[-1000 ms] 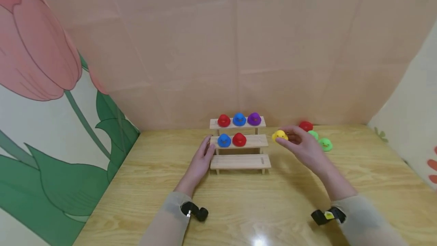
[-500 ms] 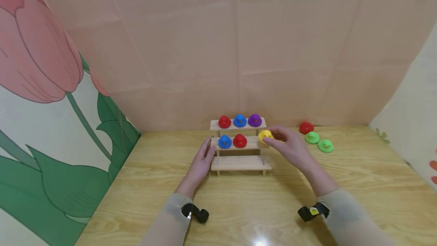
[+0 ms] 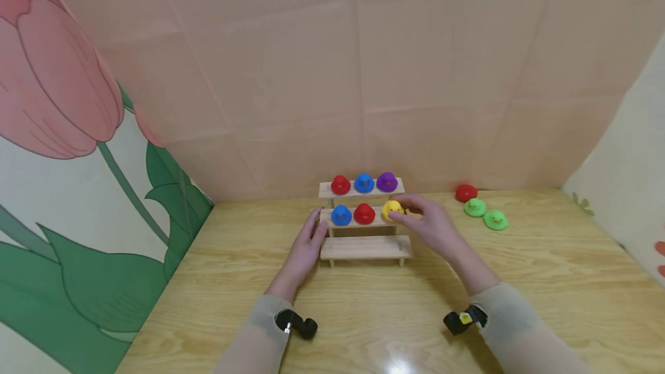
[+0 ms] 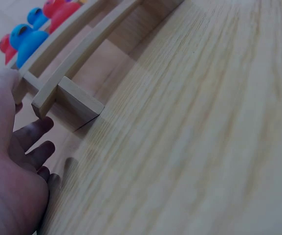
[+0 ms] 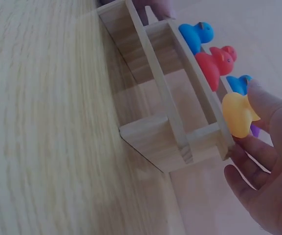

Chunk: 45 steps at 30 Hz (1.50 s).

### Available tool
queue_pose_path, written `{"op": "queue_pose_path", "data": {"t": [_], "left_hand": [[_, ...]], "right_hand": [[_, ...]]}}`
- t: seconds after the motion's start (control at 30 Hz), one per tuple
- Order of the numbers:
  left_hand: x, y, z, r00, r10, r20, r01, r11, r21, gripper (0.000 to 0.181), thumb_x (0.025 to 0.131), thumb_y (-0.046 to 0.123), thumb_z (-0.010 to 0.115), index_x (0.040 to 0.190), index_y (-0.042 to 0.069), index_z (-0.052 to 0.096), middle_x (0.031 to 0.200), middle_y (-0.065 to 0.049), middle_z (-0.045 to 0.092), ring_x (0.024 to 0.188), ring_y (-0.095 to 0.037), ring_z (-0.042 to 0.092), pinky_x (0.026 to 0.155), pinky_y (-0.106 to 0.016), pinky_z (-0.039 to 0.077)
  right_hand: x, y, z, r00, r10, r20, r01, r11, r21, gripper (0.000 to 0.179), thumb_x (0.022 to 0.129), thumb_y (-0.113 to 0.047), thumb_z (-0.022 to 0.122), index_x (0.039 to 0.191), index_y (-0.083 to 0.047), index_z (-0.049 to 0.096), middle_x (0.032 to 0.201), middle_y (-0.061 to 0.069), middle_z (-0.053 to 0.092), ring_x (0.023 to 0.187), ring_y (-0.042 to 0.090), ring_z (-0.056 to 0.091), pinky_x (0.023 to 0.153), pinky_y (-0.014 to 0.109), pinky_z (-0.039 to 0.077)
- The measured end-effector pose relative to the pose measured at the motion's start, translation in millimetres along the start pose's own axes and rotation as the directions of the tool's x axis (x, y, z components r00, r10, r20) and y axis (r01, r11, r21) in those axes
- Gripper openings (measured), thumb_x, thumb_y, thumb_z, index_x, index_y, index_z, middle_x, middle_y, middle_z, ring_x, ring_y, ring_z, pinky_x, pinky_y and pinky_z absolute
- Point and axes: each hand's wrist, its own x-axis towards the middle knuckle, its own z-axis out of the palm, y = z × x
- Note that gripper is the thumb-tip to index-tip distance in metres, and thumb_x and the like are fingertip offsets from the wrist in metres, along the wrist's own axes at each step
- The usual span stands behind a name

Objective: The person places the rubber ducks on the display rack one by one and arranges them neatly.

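Note:
A three-step wooden display stand (image 3: 366, 247) stands on the table. My left hand (image 3: 303, 247) grips the left end of its middle step, thumb at the front; the other fingers are partly hidden. With thumb and fingers my right hand (image 3: 433, 227) pinches a yellow rubber duck (image 3: 392, 209) at the right end of that step. In the right wrist view the yellow duck (image 5: 236, 115) sits right at the step's surface. To its left are a red duck (image 3: 364, 214) and a blue duck (image 3: 340, 215). The top step bears red (image 3: 340, 184), blue (image 3: 364, 183) and purple (image 3: 387, 182) ducks.
Right of the stand, one red duck (image 3: 466, 193) and two green ducks, the nearer green duck (image 3: 496, 220) among them, lie on the wood-grain table (image 3: 363, 310). A pinkish backdrop (image 3: 291, 74) rises behind, and a tulip-printed panel (image 3: 67, 103) borders the left.
My right hand has carried the yellow duck leftward, from beside the stand onto the right end of the middle step. The left hand has stayed at the stand.

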Motion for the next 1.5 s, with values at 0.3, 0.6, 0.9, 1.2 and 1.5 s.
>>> {"op": "queue_pose_path", "data": {"t": [0.3, 0.6, 0.9, 1.2, 1.5], "left_hand": [[0.7, 1.2, -0.5, 1.000, -0.005, 0.004, 0.005, 1.000, 0.008, 0.065, 0.115, 0.060, 0.049, 0.174, 0.037, 0.034, 0.174, -0.011, 0.041, 0.161, -0.033, 0.035, 0.131, -0.056, 0.028], [0.8, -0.2, -0.9, 1.000, -0.003, 0.001, 0.003, 1.000, 0.013, 0.066, 0.114, 0.063, 0.049, 0.174, 0.039, 0.034, 0.175, -0.011, 0.040, 0.162, -0.034, 0.034, 0.131, -0.058, 0.028], [0.8, -0.7, -1.2, 1.000, -0.007, 0.019, 0.007, 1.000, 0.004, 0.069, 0.113, 0.068, 0.047, 0.174, 0.041, 0.032, 0.176, -0.008, 0.039, 0.162, -0.032, 0.034, 0.131, -0.057, 0.028], [2.9, -0.7, -0.7, 1.000, -0.007, 0.016, 0.007, 1.000, -0.009, 0.067, 0.113, 0.067, 0.048, 0.173, 0.043, 0.032, 0.176, -0.006, 0.038, 0.162, -0.031, 0.033, 0.131, -0.056, 0.029], [2.2, -1.4, -0.5, 1.000, -0.003, 0.015, 0.003, 1.000, -0.006, 0.069, 0.113, 0.067, 0.049, 0.174, 0.040, 0.033, 0.176, -0.007, 0.038, 0.162, -0.032, 0.033, 0.131, -0.057, 0.028]], "right_hand": [[2.0, 2, 9, 1.000, -0.019, -0.011, 0.019, 0.999, -0.029, 0.046, 0.105, -0.036, 0.080, 0.144, -0.013, 0.072, 0.142, 0.010, 0.071, 0.133, 0.041, 0.063, 0.113, 0.064, 0.052], [3.2, 6, 14, 0.999, -0.015, -0.029, 0.013, 0.998, -0.062, 0.049, 0.105, -0.037, 0.081, 0.145, -0.010, 0.071, 0.143, 0.011, 0.071, 0.128, 0.039, 0.065, 0.109, 0.064, 0.053], [2.8, 5, 15, 0.999, -0.018, -0.038, 0.016, 0.997, -0.070, 0.050, 0.104, -0.034, 0.082, 0.145, -0.007, 0.071, 0.144, 0.015, 0.070, 0.130, 0.043, 0.063, 0.111, 0.065, 0.052], [4.0, 4, 16, 0.997, -0.053, -0.060, 0.048, 0.996, -0.079, 0.044, 0.104, -0.029, 0.083, 0.141, -0.008, 0.073, 0.141, 0.014, 0.069, 0.126, 0.037, 0.065, 0.112, 0.061, 0.053], [2.7, 4, 16, 0.999, -0.024, -0.044, 0.022, 0.998, -0.065, 0.050, 0.104, -0.031, 0.082, 0.146, -0.007, 0.069, 0.149, 0.015, 0.065, 0.132, 0.038, 0.062, 0.115, 0.061, 0.051]]}}
